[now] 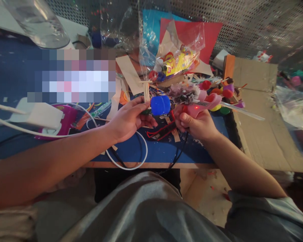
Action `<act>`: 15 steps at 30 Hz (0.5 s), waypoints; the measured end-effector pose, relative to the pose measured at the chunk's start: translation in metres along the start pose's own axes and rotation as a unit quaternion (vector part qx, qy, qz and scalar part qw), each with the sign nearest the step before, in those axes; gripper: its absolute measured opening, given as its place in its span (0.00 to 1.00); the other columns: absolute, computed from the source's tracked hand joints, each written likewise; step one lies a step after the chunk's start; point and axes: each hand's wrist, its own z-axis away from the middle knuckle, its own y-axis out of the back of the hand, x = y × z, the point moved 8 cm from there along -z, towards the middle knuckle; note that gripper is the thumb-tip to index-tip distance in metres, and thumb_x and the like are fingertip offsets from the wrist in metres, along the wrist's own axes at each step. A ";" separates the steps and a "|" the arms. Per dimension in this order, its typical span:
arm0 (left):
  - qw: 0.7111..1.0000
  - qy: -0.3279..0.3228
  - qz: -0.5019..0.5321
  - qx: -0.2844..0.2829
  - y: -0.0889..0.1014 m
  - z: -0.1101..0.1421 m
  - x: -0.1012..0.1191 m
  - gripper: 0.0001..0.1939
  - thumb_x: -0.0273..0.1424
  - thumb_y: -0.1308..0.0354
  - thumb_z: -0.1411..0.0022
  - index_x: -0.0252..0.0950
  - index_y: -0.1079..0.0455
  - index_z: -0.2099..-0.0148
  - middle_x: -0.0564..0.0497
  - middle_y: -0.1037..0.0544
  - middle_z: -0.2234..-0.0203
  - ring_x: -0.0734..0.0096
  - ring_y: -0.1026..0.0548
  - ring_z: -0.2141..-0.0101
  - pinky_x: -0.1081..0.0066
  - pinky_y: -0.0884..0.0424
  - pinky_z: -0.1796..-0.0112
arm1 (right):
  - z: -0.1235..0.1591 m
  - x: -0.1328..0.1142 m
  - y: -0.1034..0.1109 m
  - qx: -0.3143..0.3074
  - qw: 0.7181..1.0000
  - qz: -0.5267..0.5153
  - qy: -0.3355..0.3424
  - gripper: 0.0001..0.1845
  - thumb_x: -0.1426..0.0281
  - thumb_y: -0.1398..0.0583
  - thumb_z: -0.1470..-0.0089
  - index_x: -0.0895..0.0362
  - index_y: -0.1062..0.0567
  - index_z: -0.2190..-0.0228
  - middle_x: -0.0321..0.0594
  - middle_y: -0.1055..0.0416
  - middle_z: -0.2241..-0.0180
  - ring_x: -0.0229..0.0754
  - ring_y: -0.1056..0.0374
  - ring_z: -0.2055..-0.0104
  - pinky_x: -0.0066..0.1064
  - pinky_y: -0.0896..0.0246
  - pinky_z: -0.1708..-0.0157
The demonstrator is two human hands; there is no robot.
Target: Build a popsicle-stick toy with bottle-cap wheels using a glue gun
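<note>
My left hand pinches a small piece built of pale wooden sticks with a blue plastic cap at its right side. Whether the fingers press the cap itself is hard to see. In my right hand is a pink hot glue gun, its small red light glowing. A clear glue stick juts out to the right behind it. The gun's tip is hidden, close to the cap's right side. Below the hands lies a red and black box cutter.
A purple power block with a white charger sits at left. White cable loops near the table's front edge. Behind lie coloured caps, grey fluff and a plastic bag. Cardboard lies right.
</note>
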 end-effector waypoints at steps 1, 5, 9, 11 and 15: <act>1.000 -0.004 0.003 -0.001 0.000 0.000 0.000 0.19 0.37 0.24 0.42 0.36 0.29 0.56 0.54 0.19 0.67 0.70 0.17 0.72 0.68 0.19 0.67 | 0.000 0.000 0.000 0.004 1.000 0.002 -0.003 0.28 0.44 0.22 0.46 0.55 0.18 0.65 0.28 0.33 0.82 0.33 0.37 0.84 0.28 0.45 0.85; 1.000 -0.010 0.018 -0.013 0.000 0.000 0.000 0.19 0.38 0.26 0.43 0.36 0.29 0.56 0.54 0.18 0.66 0.67 0.15 0.72 0.66 0.19 0.65 | 0.002 0.002 0.001 0.023 1.000 0.009 -0.019 0.29 0.43 0.22 0.46 0.55 0.18 0.65 0.30 0.31 0.81 0.34 0.36 0.83 0.27 0.46 0.85; 0.999 -0.007 0.020 -0.029 -0.001 -0.001 -0.001 0.20 0.38 0.28 0.43 0.37 0.31 0.55 0.55 0.19 0.68 0.65 0.15 0.72 0.65 0.20 0.65 | 0.003 0.001 0.000 0.029 0.999 0.006 -0.019 0.28 0.44 0.22 0.46 0.55 0.19 0.67 0.31 0.31 0.81 0.34 0.36 0.83 0.27 0.49 0.85; 0.999 -0.005 0.021 -0.025 0.000 -0.001 -0.001 0.21 0.39 0.28 0.44 0.37 0.31 0.55 0.56 0.20 0.67 0.66 0.16 0.73 0.64 0.21 0.66 | 0.003 0.001 0.000 0.025 0.999 0.011 -0.019 0.28 0.43 0.22 0.46 0.54 0.19 0.68 0.31 0.32 0.80 0.35 0.37 0.83 0.28 0.49 0.85; 1.000 -0.001 0.026 -0.010 0.002 -0.001 0.000 0.22 0.39 0.26 0.46 0.37 0.32 0.55 0.58 0.22 0.68 0.68 0.17 0.75 0.66 0.23 0.68 | 0.003 0.002 0.001 0.028 0.999 0.018 -0.038 0.29 0.41 0.23 0.47 0.52 0.19 0.66 0.31 0.33 0.80 0.36 0.36 0.82 0.29 0.49 0.86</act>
